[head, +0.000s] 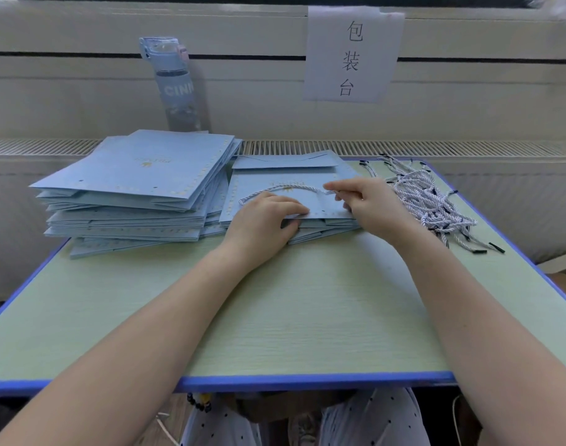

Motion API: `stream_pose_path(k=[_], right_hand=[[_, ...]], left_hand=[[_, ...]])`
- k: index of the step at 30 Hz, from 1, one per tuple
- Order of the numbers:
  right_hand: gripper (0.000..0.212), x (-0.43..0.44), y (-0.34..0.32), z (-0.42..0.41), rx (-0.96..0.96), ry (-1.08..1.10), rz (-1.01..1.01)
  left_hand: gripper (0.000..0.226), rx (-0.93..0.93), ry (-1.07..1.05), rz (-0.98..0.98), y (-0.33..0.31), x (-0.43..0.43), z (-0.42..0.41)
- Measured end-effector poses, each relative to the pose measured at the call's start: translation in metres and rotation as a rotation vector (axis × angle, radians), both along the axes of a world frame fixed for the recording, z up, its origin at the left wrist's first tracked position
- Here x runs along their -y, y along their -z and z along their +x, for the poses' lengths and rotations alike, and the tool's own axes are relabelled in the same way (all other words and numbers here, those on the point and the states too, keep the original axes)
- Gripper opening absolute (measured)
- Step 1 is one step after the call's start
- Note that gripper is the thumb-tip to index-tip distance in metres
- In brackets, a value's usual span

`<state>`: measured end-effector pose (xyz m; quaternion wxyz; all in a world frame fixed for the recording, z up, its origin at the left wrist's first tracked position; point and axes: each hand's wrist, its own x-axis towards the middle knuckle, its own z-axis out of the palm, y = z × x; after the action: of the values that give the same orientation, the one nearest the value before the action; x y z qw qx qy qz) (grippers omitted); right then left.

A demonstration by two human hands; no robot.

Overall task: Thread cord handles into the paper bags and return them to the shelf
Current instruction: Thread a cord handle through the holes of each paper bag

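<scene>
On the top bag (307,201), cord (288,187) arched left to right, long axis parallel to the bag's near edge. Right end pinched between right hand (365,201) fingers (338,188), just beyond the bag's open hole (323,210), tip pointing left. Near edge clamped by left hand (262,223), fingers together on top, thumb beneath. Nearer to the hole: right hand.

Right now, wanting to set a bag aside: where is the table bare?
Bare: the near half of the table, from the stacks to the front edge, crossed only by the forearms. Crowded: the far side, with the left stack, the middle stack and the cords.
</scene>
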<state>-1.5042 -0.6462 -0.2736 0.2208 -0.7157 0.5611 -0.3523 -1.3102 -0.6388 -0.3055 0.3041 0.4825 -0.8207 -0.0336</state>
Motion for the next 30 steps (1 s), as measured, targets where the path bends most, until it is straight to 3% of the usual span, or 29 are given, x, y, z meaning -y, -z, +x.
stream_pose_path(k=[6, 12, 18, 30], right_hand=[[0.03, 0.001, -0.001, 0.001, 0.205, -0.049, 0.022], [0.014, 0.004, -0.003, 0.0, 0.484, -0.092, 0.232], [0.004, 0.002, 0.001, -0.002, 0.464, -0.035, 0.211], [0.009, 0.004, 0.009, 0.003, 0.254, 0.034, 0.172]], left_hand=[[0.023, -0.011, 0.009, 0.0, 0.0, 0.001, 0.0], [0.021, -0.015, 0.024, -0.017, 0.001, 0.002, 0.001], [0.021, 0.029, 0.068, 0.036, -0.002, 0.003, 0.006], [0.023, 0.105, 0.075, 0.037, -0.004, 0.004, 0.007]])
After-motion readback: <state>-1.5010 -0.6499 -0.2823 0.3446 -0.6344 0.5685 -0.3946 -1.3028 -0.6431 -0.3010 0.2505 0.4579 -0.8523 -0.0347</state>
